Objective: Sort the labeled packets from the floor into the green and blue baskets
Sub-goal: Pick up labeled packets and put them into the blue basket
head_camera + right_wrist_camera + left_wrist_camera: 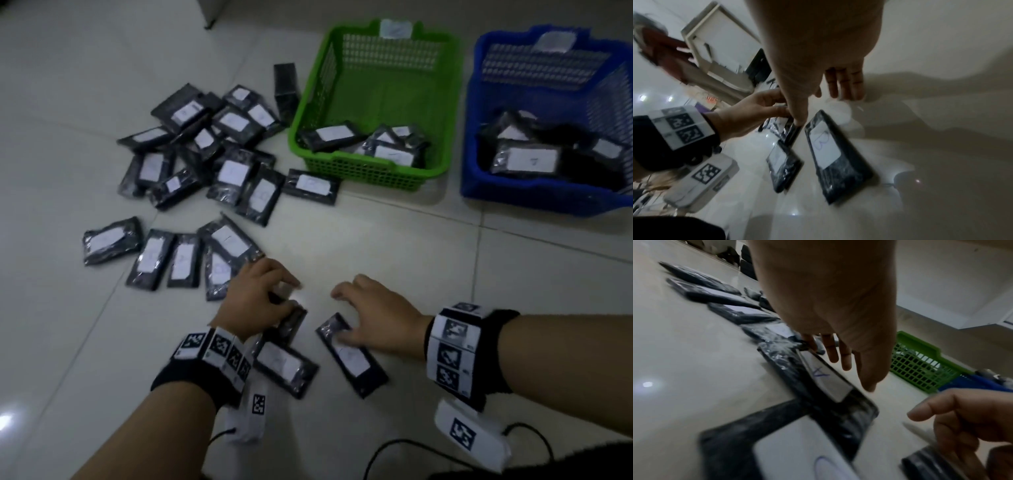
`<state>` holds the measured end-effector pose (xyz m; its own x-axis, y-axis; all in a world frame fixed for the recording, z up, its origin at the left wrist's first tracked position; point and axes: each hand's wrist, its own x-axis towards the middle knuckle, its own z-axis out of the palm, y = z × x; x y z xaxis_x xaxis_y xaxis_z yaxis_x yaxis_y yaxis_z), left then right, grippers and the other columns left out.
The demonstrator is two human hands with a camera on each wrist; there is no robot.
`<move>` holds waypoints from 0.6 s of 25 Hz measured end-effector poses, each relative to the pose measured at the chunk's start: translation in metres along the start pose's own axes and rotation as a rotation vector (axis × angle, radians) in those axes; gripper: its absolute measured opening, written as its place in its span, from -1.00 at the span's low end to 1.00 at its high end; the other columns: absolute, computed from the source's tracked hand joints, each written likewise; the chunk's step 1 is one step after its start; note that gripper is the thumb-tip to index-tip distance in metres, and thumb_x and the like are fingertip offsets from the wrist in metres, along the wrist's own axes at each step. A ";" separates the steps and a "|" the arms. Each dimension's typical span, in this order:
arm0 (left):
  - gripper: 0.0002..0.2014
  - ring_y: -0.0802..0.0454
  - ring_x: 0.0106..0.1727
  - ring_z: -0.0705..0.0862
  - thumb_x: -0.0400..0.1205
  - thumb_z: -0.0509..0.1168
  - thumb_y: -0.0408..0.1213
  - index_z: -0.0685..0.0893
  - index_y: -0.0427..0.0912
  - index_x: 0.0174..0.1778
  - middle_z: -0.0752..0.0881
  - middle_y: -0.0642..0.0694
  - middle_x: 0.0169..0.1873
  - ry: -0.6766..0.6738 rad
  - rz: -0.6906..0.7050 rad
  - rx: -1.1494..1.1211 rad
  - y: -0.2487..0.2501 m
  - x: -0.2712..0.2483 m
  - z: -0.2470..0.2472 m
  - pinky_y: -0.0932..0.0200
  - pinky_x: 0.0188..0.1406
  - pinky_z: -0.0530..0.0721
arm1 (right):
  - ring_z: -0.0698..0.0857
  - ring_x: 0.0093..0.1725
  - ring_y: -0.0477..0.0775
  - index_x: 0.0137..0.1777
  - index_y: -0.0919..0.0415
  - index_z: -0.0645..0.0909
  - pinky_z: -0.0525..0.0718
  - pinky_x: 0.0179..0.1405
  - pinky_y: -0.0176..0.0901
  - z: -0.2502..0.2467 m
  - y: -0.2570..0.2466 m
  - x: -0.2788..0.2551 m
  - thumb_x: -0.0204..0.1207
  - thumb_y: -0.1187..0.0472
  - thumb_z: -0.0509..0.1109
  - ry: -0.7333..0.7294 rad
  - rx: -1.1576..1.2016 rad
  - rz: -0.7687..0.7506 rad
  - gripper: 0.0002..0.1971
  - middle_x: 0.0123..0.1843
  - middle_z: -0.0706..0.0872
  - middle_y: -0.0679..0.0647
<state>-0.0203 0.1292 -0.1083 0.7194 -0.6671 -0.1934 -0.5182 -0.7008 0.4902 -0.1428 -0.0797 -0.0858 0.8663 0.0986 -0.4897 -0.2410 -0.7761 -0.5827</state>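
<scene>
Left hand [255,297] is curling its fingers around one dark packet [290,320] on the floor, while the right hand [375,313] is lying relaxed, thumb touching another packet [351,354].

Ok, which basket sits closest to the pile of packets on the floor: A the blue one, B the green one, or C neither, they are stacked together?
B: the green basket stands right beside the pile of packets, with the blue basket on its far side.
</scene>
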 end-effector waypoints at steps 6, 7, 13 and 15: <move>-0.57 0.06 0.24 0.44 0.26 0.56 0.11 0.73 0.11 0.01 0.53 0.10 0.13 -0.139 0.019 -0.003 -0.015 -0.009 -0.003 0.09 0.31 0.44 | 0.50 -0.15 0.08 0.06 0.17 0.33 0.39 -0.44 -0.14 0.008 -0.017 0.016 0.25 -0.02 0.61 -0.144 -0.246 0.042 -0.42 -0.09 0.41 0.03; -0.60 0.12 0.22 0.42 0.27 0.53 0.14 0.72 0.10 -0.04 0.51 0.12 0.10 -0.170 0.014 0.055 -0.013 -0.006 -0.004 0.07 0.30 0.40 | 0.53 -0.16 0.10 0.03 0.18 0.33 0.38 -0.44 -0.14 0.004 -0.016 0.022 0.29 0.04 0.59 -0.140 -0.177 0.057 -0.48 -0.12 0.46 0.05; -0.54 0.16 0.04 0.58 0.25 0.47 0.26 0.59 0.09 -0.07 0.63 0.17 -0.06 -0.255 -0.062 0.014 0.010 0.013 -0.023 0.12 0.14 0.50 | 0.71 -0.04 0.16 -0.03 0.06 0.56 0.66 -0.12 -0.02 -0.056 0.014 0.064 0.39 0.19 0.55 0.194 0.421 0.168 -0.77 -0.03 0.72 0.11; -0.34 0.14 0.10 0.45 0.10 0.56 0.22 0.56 0.07 0.06 0.52 0.12 0.04 -0.432 -0.023 0.100 0.007 0.012 -0.029 0.15 0.10 0.51 | 0.74 0.00 0.28 0.03 0.10 0.61 0.77 -0.10 0.19 -0.069 0.024 0.070 0.46 0.21 0.49 0.271 0.524 0.195 -0.82 0.05 0.73 0.23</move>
<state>-0.0014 0.1237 -0.0826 0.4828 -0.6801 -0.5517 -0.5616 -0.7238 0.4008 -0.0573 -0.1343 -0.0890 0.8485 -0.2293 -0.4769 -0.5291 -0.3478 -0.7740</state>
